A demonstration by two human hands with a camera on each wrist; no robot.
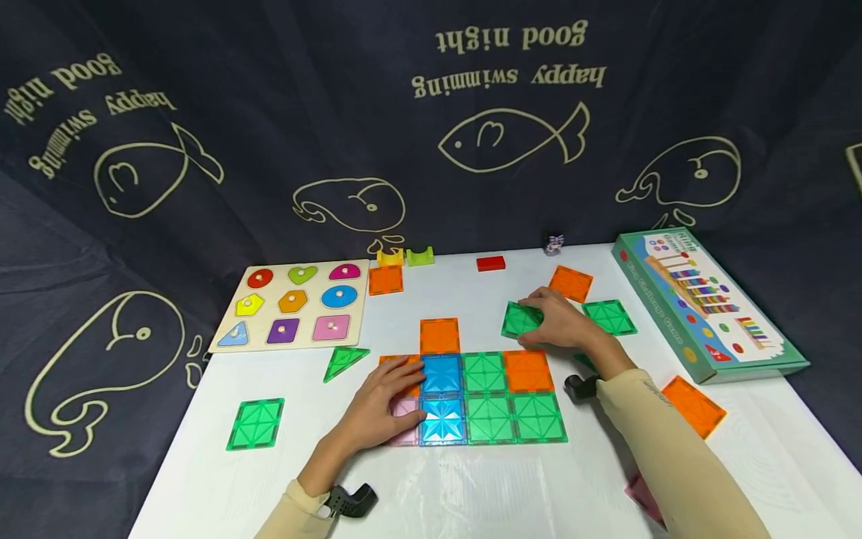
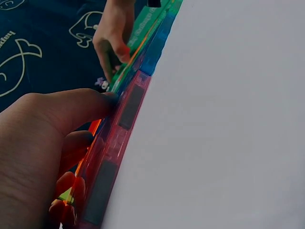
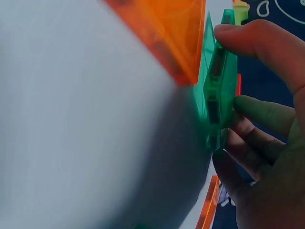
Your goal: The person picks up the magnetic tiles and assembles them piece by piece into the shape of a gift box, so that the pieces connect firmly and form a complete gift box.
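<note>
My right hand (image 1: 564, 326) pinches a green square magnetic tile (image 1: 518, 320) by its edge, thumb on the near side. In the right wrist view that tile (image 3: 223, 81) stands on edge, clear of the table. My left hand (image 1: 374, 406) rests with loosely bent fingers on the left end of a joined tile layout, over a pink tile (image 1: 407, 433) and an orange tile (image 1: 389, 362), both partly hidden. Beside them lie a plain blue tile (image 1: 441, 374) and a starburst blue tile (image 1: 442, 421). Green tiles (image 1: 490, 418) and another orange tile (image 1: 527, 370) continue rightward. One orange tile (image 1: 439, 335) juts from the top.
A wooden shape puzzle board (image 1: 269, 299) lies at the back left, a green game box (image 1: 707, 314) at the right. Loose around are a green triangle tile (image 1: 343, 362), a green square (image 1: 256, 424), orange tiles (image 1: 695, 406) and a red block (image 1: 491, 263).
</note>
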